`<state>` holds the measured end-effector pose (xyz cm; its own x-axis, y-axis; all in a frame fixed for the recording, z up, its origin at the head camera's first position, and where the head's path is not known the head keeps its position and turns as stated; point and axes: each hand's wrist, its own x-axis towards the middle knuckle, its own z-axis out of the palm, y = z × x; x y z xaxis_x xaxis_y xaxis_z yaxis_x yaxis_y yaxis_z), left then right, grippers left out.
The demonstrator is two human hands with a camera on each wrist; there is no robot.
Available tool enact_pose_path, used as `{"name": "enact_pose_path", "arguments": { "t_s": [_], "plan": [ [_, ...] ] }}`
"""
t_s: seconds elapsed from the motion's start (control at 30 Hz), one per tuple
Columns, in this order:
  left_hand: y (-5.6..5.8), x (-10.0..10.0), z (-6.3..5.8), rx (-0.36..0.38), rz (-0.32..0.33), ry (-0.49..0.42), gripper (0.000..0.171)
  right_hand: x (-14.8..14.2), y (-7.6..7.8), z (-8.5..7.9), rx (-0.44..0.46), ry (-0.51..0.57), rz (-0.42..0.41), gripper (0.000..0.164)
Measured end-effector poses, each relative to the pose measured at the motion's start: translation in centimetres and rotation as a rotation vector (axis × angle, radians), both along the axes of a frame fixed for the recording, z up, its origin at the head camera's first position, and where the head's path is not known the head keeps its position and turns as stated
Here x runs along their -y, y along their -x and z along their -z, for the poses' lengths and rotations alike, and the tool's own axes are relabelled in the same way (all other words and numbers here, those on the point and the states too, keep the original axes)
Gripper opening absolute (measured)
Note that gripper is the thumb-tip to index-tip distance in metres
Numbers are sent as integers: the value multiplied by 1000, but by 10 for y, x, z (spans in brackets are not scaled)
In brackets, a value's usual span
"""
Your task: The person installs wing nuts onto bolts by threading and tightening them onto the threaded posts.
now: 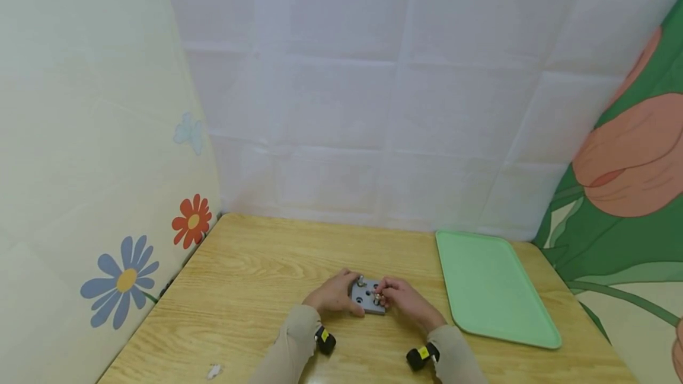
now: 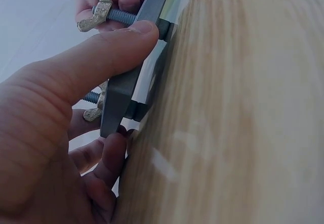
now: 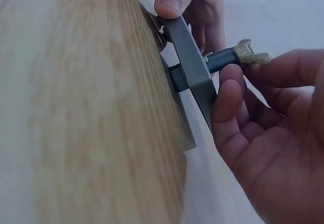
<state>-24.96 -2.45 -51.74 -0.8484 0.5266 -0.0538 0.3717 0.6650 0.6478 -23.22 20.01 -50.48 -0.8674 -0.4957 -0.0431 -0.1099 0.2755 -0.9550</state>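
A grey plate (image 1: 367, 303) with several holes is raised off the table on the heads of bolts passed up through it. My left hand (image 1: 336, 294) grips the plate by its edges, thumb on the near side and fingers on the far side. On the near bolt (image 3: 221, 61) a brass-coloured wing nut (image 3: 247, 55) sits high on the thread, away from the plate. My right hand (image 1: 408, 302) pinches this wing nut, with other fingers against the plate's edge. A second wing nut (image 2: 94, 114) sits lower on the far bolt, partly hidden by the plate.
A light green tray (image 1: 493, 289) lies to the right of my hands on the wooden table (image 1: 267, 265). Near the front left is a small white scrap (image 1: 214, 371). Cloth-covered walls (image 1: 320, 93) stand behind and at both sides.
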Motion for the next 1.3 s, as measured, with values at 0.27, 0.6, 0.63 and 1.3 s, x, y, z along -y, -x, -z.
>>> {"name": "enact_pose_path", "arguments": {
  "t_s": [0.27,0.6,0.63,1.3],
  "plan": [
    [-3,-1,-5,2,2,-6,86,-1,2,4,-24,-26,3,15],
    [-3,-1,-5,-1,0,-4,86,1,-7,-15,-63,-13,-74,16],
    [-2,-1,-5,-2,1,-4,86,0,-5,-12,-62,-12,-74,14],
    [-3,-1,-5,2,-3,-5,86,3,-1,1,-39,-49,29,14]
  ]
}}
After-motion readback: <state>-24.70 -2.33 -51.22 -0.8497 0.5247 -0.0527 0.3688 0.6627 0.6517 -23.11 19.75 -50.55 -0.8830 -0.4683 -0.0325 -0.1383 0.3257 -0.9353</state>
